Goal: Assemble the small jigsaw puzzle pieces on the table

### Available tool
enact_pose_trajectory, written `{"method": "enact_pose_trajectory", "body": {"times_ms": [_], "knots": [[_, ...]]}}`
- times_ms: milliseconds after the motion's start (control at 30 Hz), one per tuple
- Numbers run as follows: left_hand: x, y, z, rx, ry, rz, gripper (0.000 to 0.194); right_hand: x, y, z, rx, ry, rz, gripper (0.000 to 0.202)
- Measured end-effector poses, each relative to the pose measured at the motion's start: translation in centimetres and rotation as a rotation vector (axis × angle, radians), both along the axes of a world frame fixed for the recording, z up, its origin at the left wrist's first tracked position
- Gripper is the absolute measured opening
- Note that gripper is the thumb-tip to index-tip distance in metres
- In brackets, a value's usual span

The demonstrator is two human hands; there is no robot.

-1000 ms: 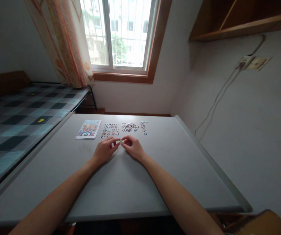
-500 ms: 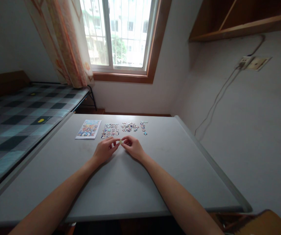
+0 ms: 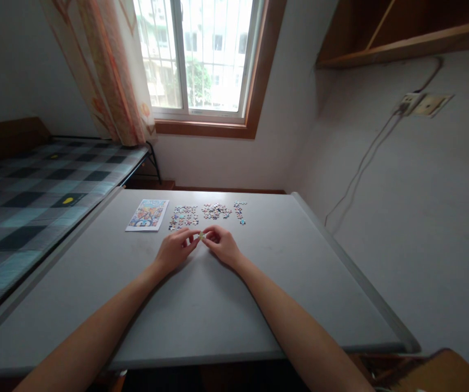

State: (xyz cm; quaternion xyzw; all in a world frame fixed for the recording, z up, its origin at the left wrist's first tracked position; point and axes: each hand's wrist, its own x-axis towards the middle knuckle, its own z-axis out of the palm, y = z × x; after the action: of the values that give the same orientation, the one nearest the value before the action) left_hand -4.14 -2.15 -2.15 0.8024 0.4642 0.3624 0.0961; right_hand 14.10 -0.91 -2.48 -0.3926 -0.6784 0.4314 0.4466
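Between my two hands is one small yellowish jigsaw puzzle piece (image 3: 201,236), held just above the table. My left hand (image 3: 175,250) pinches its left side with thumb and forefinger. On the opposite side, my right hand (image 3: 223,245) grips it the same way. Just beyond my left hand lie puzzle pieces set out in rows (image 3: 184,216). A heaped pile of pieces (image 3: 217,210) sits behind my right hand. Farther right, several pieces form a hook-shaped strip (image 3: 241,211).
A printed picture sheet (image 3: 147,215) lies at the table's back left. The grey-white table (image 3: 201,321) has raised side edges. A bed with a checked mattress (image 3: 66,179) stands to the left, a wall with a socket (image 3: 412,103) and hanging cable to the right.
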Motion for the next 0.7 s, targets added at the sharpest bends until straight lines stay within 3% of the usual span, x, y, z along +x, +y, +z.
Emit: {"method": "enact_pose_trajectory", "body": {"times_ms": [700], "knots": [[-0.04,0.03,-0.01,0.009,-0.011,0.027,0.020,-0.03,-0.02,-0.05,-0.012,-0.002,-0.015,0.022]]}}
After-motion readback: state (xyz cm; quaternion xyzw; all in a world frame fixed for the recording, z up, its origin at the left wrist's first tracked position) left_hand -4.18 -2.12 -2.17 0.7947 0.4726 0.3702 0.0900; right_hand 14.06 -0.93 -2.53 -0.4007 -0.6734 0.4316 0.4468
